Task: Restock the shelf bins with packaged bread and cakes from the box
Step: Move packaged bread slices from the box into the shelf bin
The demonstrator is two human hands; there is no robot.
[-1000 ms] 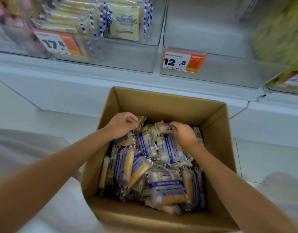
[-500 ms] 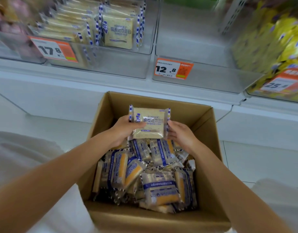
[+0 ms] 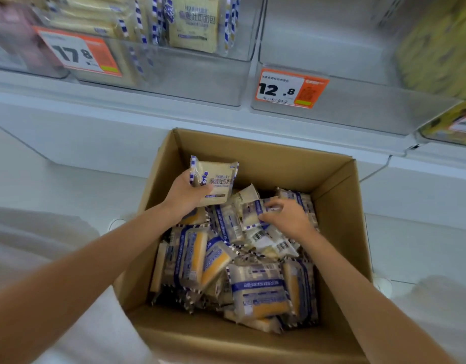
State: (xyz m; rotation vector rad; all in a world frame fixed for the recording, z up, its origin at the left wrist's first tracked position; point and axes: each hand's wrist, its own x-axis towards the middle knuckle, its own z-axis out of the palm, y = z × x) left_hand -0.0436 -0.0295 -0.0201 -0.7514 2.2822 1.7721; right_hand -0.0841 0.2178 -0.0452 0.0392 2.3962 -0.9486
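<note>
An open cardboard box (image 3: 334,195) on the floor holds several blue-and-white bread packs (image 3: 255,290). My left hand (image 3: 185,195) grips one beige bread pack (image 3: 217,182) and holds it above the box's far left corner. My right hand (image 3: 287,216) is down in the box with its fingers curled over a pack (image 3: 252,214) lying in the pile. Above, a clear shelf bin (image 3: 189,77) tagged 17.8 holds several of the same beige packs (image 3: 192,22). To its right the clear bin (image 3: 358,103) tagged 12.8 shows no packs inside.
A white shelf ledge (image 3: 121,111) runs between the bins and the box. Yellow packs (image 3: 436,43) fill a bin at the far right. Pink packs (image 3: 8,35) sit in a bin at the far left. White floor tiles lie on both sides of the box.
My right hand let go of the beige pack and dropped back into the pile on the right. My left hand now holds that pack alone, shifted slightly left.
</note>
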